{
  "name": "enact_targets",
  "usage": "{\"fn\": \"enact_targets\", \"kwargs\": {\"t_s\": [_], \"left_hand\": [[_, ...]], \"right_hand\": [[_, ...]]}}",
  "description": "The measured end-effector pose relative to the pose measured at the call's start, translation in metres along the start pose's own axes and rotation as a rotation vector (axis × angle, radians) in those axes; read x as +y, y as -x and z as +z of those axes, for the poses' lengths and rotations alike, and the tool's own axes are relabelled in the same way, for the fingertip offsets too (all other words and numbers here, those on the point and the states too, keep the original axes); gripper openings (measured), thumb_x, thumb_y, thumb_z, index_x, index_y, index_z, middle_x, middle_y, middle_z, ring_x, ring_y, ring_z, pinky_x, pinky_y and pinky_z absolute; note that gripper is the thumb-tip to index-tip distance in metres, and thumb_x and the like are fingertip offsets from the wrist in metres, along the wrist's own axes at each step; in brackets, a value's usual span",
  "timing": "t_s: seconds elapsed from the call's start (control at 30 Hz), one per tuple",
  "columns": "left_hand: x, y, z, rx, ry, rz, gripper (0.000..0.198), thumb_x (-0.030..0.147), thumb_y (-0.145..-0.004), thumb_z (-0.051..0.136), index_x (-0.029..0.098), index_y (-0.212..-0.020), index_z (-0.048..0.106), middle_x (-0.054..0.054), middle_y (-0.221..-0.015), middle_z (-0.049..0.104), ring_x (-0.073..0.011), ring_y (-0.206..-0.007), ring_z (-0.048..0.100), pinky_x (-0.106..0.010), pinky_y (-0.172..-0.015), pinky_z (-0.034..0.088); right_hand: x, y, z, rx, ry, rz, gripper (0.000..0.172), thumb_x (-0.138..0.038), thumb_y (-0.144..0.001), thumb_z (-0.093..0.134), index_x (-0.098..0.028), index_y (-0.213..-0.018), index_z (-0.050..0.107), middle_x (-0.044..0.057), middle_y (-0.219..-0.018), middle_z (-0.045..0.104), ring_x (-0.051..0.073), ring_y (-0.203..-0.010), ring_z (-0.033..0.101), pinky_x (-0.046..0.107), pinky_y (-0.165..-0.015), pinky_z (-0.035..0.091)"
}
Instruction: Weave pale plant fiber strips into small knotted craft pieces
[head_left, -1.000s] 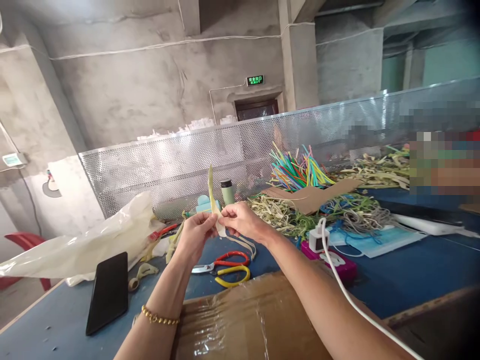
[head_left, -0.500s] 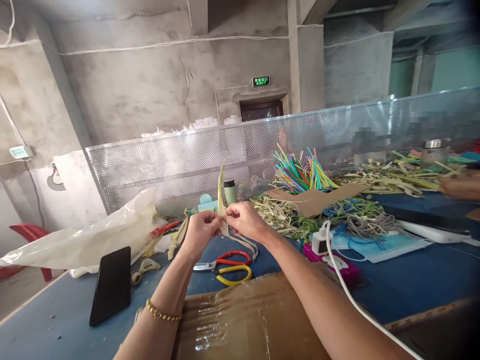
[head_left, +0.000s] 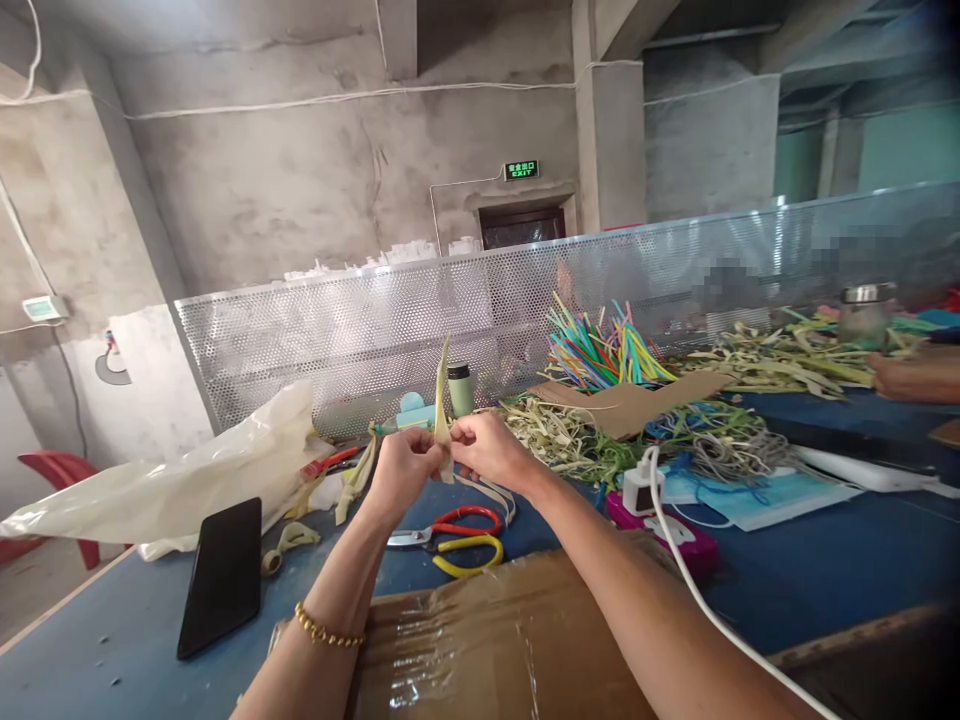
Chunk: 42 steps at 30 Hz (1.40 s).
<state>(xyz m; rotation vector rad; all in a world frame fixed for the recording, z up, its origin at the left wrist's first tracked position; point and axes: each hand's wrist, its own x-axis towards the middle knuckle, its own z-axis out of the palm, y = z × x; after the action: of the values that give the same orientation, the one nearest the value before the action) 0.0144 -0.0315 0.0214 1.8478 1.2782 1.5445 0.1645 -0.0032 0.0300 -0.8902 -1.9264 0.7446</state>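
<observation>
A pale yellow-green strip, which looks like a dried leaf or husk, stands upright with its pointed tip up. My left hand pinches its lower part from the left, and my right hand pinches it from the right. The fingertips of both hands almost meet and partly hide the strip's base. Below the right hand, thin pale strips trail over the table. Scissors with one red and one yellow handle lie under the hands, blades to the left.
A taped cardboard box is nearest me. Left lie a black phone and a plastic bag. A green bottle stands behind. Right are pale strips, colourful stems, a pink power strip with cable, and another person's hand.
Both hands stay pinched on the upright strip, with small finger shifts. Less of the pale tail shows below them. The whole view has shifted slightly.
</observation>
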Motion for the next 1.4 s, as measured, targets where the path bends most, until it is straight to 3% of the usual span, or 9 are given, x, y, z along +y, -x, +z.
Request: {"fn": "enact_targets", "kwargs": {"t_s": [0.3, 0.5, 0.67, 1.1, 1.4], "left_hand": [[0.005, -0.001, -0.013, -0.212, 0.407, -0.133, 0.020, 0.032, -0.070, 0.071, 0.014, -0.066, 0.065, -0.003, -0.055, 0.060, -0.0108, -0.051, 0.052, -0.024, -0.053, 0.035], [0.005, 0.000, -0.010, -0.092, 0.170, -0.020, 0.023, 0.032, -0.077, 0.064, 0.016, -0.062, 0.059, -0.001, -0.050, 0.058, -0.0106, -0.048, 0.048, -0.024, -0.052, 0.035], [0.004, -0.001, -0.007, -0.012, 0.004, 0.060, 0.013, 0.023, -0.073, 0.063, 0.017, -0.063, 0.058, 0.000, -0.052, 0.059, -0.0113, -0.050, 0.052, -0.023, -0.051, 0.036], [0.010, 0.001, -0.008, -0.033, 0.022, 0.065, 0.016, 0.021, -0.071, 0.060, 0.018, -0.056, 0.056, 0.000, -0.049, 0.059, -0.0113, -0.048, 0.049, -0.024, -0.050, 0.034], [0.006, 0.001, -0.008, -0.058, 0.029, 0.076, 0.014, 0.022, -0.072, 0.059, 0.017, -0.059, 0.056, 0.000, -0.051, 0.058, -0.0121, -0.051, 0.051, -0.024, -0.052, 0.036]], "right_hand": [[-0.002, 0.001, -0.005, -0.045, -0.135, -0.087, 0.009, -0.020, -0.082, 0.060, -0.015, -0.075, 0.059, -0.002, -0.054, 0.059, 0.008, -0.043, 0.053, 0.016, -0.039, 0.042], [0.001, 0.000, -0.004, 0.003, -0.060, -0.125, 0.011, -0.019, -0.083, 0.060, -0.015, -0.073, 0.058, -0.003, -0.053, 0.057, 0.008, -0.044, 0.055, 0.016, -0.040, 0.042], [-0.001, -0.001, -0.003, 0.045, -0.011, -0.107, 0.012, -0.018, -0.083, 0.060, -0.015, -0.072, 0.059, -0.002, -0.054, 0.058, 0.009, -0.044, 0.056, 0.017, -0.042, 0.041], [-0.004, 0.001, -0.001, 0.063, 0.013, -0.120, 0.011, -0.013, -0.079, 0.060, -0.017, -0.070, 0.056, -0.003, -0.055, 0.059, 0.010, -0.045, 0.058, 0.018, -0.044, 0.041], [-0.012, 0.004, 0.001, 0.122, 0.199, -0.161, 0.007, -0.011, -0.073, 0.060, -0.016, -0.068, 0.059, 0.001, -0.058, 0.064, 0.011, -0.051, 0.057, 0.020, -0.050, 0.039]]}}
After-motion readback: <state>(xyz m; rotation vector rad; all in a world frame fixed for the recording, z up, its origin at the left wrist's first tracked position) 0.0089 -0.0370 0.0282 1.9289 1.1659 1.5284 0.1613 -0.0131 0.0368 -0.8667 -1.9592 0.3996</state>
